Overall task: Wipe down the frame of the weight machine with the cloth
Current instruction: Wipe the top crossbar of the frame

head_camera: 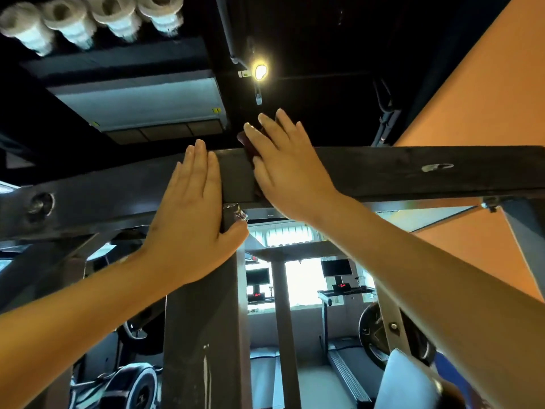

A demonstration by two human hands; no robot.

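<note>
My right hand [289, 169], fingers straight, presses the dark red cloth [249, 146] flat on the frame's top crossbeam [413, 172]. My left hand [191, 208], fingers extended and holding nothing, rests on the crossbeam just beside the cloth, above the upright post [203, 335].

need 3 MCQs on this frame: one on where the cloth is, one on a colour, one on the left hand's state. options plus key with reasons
1. Where is the cloth?
A) on the floor
B) under the right hand on the top crossbeam
C) draped over a treadmill

2. What colour is the wall at right?
A) green
B) white
C) orange

3. How is the left hand?
A) flat, fingers straight, on the crossbeam
B) clenched in a fist
C) gripping the cloth

Key: 1 B, dark cloth shows beneath the right hand's fingers on the crossbeam; 2 C, the slanted surface is plainly orange; 3 A, its straight fingers lie against the metal.
</note>
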